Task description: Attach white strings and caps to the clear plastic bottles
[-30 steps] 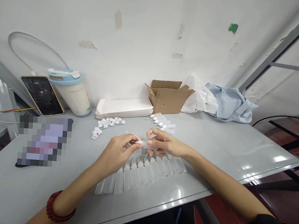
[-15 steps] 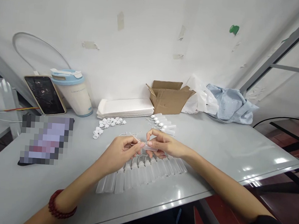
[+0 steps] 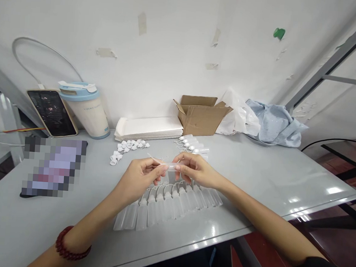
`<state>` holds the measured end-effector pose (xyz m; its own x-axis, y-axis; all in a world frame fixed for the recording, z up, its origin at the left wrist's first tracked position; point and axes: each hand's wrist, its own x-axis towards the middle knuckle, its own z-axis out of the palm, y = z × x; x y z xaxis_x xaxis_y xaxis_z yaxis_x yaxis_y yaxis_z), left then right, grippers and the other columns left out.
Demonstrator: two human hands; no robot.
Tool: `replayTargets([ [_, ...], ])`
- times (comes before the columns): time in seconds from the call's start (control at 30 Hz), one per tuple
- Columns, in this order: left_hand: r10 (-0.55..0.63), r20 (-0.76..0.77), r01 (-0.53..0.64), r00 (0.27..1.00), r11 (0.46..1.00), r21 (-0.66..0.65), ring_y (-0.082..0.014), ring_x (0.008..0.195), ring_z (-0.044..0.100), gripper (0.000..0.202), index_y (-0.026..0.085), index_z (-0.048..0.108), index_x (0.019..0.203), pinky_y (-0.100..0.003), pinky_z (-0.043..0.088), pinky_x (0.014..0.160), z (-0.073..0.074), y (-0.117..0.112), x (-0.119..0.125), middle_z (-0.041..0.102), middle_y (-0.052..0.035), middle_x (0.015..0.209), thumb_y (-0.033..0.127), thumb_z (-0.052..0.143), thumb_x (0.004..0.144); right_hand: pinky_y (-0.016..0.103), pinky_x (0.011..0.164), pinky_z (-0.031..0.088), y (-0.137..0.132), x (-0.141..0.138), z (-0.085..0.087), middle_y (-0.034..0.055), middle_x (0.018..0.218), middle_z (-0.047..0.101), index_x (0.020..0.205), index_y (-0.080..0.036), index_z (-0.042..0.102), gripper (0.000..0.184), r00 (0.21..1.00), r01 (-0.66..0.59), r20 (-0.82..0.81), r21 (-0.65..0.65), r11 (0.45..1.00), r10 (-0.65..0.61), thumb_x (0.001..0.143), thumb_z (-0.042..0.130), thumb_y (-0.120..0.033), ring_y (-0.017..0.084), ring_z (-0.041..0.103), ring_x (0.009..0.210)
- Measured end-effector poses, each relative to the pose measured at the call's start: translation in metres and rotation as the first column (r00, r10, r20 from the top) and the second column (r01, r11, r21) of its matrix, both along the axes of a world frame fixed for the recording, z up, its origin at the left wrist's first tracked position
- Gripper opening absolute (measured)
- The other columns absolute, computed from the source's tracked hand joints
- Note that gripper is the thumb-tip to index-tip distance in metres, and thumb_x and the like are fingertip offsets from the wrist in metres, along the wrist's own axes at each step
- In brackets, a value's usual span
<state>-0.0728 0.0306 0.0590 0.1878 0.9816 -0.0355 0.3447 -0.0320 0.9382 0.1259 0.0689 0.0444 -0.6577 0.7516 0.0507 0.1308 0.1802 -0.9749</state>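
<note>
A small translucent plastic tube [image 3: 171, 166] lies sideways between my hands, above the table. My left hand [image 3: 140, 177] pinches its left end, where a thin pale strip sticks up and back past the fingers. At the other end, my right hand [image 3: 198, 170] grips the tube between thumb and fingers. Just below the hands, a fanned row of translucent tubes [image 3: 166, 208] with looped white cords at their tops lies on the table [image 3: 83, 220]. Part of that row is hidden by my hands. Several small white caps [image 3: 131, 145] are scattered beyond my left hand.
Beyond my right hand lie several white-tipped tubes [image 3: 192, 144]. Along the wall stand a stack of white envelopes [image 3: 149, 127], an open cardboard box [image 3: 203, 121], a white plastic bag [image 3: 237, 117] and blue cloth [image 3: 276, 124]. A tumbler [image 3: 89, 113] and phone [image 3: 53, 112] stand left.
My left hand has shifted slightly left and up, and the right hand slightly up. More of the tube shows between them, and the right fingers have closed in around its end.
</note>
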Motion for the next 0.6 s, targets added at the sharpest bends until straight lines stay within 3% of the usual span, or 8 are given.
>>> replayTargets([
  [0.23, 0.038, -0.043, -0.032, 0.998, 0.991, 0.133, -0.0163, 0.064, 0.062, 0.026, 0.018, 0.071, 0.085, -0.027, 0.052, 0.059, -0.0003, -0.0058, 0.0017, 0.072, -0.0048, 0.086, 0.041, 0.063, 0.077, 0.018, 0.039, 0.035, 0.0020, 0.0014, -0.0015, -0.0017, 0.063, 0.063, 0.094, -0.017, 0.051, 0.027, 0.999, -0.017, -0.036, -0.097, 0.995, 0.014, 0.090, 0.051, -0.044, 0.005, 0.045, 0.039],
  [0.43, -0.041, -0.151, 0.062, 0.988, 0.989, 0.135, -0.0144, 0.061, 0.058, 0.039, 0.018, 0.065, 0.065, -0.023, 0.047, 0.057, -0.0013, -0.0062, 0.0013, 0.066, -0.0023, 0.070, 0.048, 0.050, 0.086, 0.018, 0.041, 0.037, 0.0031, 0.0034, 0.0007, -0.0024, 0.063, 0.061, 0.094, -0.017, 0.050, 0.027, 0.996, -0.036, -0.088, -0.122, 0.992, 0.026, 0.090, 0.051, -0.044, 0.005, 0.046, 0.040],
  [0.6, -0.093, -0.190, 0.115, 0.977, 0.987, 0.108, -0.0135, 0.057, 0.053, 0.045, 0.018, 0.062, 0.062, -0.023, 0.041, 0.052, -0.0028, -0.0055, -0.0010, 0.061, -0.0010, 0.063, 0.049, 0.044, 0.089, 0.018, 0.041, 0.035, 0.0025, 0.0036, 0.0019, -0.0025, 0.061, 0.061, 0.093, -0.017, 0.050, 0.026, 0.997, -0.053, -0.069, -0.109, 0.993, 0.046, 0.091, 0.050, -0.044, 0.005, 0.046, 0.040],
])
